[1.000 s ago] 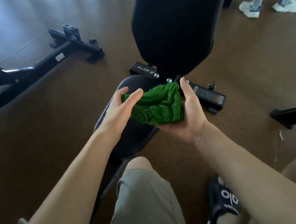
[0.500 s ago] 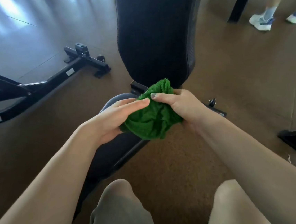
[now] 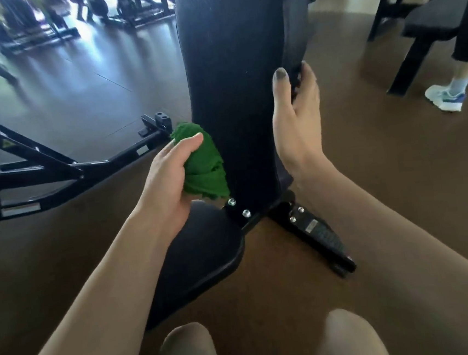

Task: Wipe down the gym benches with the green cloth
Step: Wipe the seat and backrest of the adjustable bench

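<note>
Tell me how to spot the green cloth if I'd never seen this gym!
Find the tall black backrest standing upright in the middle. At its lower left edge, the left hand grips the bunched green cloth. It's the only bright green, fuzzy thing among the black equipment.

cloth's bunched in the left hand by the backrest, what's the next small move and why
Probably press the green cloth flat onto the upright backrest pad and stroke along it. The left hand holds it bunched at the pad's left edge, while the right hand grips the right edge, seemingly steadying it.
</note>
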`<state>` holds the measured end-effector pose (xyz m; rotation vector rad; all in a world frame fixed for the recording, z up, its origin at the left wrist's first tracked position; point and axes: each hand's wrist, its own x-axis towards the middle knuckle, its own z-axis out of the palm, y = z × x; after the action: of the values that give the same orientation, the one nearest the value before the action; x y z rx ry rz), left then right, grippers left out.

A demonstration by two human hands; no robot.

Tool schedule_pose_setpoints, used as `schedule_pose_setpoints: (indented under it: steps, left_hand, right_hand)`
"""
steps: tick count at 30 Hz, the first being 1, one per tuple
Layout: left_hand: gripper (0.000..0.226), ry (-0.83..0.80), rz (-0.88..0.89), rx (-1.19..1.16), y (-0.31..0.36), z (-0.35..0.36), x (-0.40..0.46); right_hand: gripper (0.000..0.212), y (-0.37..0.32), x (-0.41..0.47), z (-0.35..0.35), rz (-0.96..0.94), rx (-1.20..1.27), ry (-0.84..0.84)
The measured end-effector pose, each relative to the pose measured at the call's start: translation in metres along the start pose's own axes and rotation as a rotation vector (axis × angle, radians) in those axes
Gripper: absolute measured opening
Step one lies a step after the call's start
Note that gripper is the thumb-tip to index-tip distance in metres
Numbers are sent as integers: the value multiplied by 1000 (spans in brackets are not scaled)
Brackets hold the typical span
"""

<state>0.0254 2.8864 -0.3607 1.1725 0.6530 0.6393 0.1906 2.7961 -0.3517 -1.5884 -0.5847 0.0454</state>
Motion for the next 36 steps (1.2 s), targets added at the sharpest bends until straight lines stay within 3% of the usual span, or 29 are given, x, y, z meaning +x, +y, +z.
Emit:
schedule_pose_setpoints:
  steps: [5, 7, 10, 14, 21, 24, 28, 32, 36]
  left_hand:
    - [19, 120, 138, 104, 11, 59, 19]
    - [25, 123, 148, 104, 12, 78, 29]
    - [51, 87, 81, 21, 16, 94, 39]
    - [40, 34, 45, -123, 14, 88, 43]
    - [3, 58, 507, 300, 11, 87, 60]
    - [28, 117, 708, 425, 17, 97, 72]
    - [30, 224, 888, 483, 10, 107, 94]
    - [49, 397, 1014, 436, 4, 116, 111]
    - [40, 428, 1049, 414, 8, 122, 116]
  right_hand:
    - [80, -15, 18, 10, 110, 185, -24]
    - [80, -14, 20, 10, 94, 185, -56]
    - [74, -10, 25, 9, 83, 163, -97]
    - [52, -12, 29, 2, 105, 185, -140]
    - [57, -23, 42, -5, 116, 230, -53]
    - [58, -25, 51, 2, 90, 285, 13]
    - [49, -25, 53, 10, 62, 293, 77]
    - [46, -24, 57, 11, 33, 281, 87]
    - [38, -31, 67, 13, -40, 250, 125]
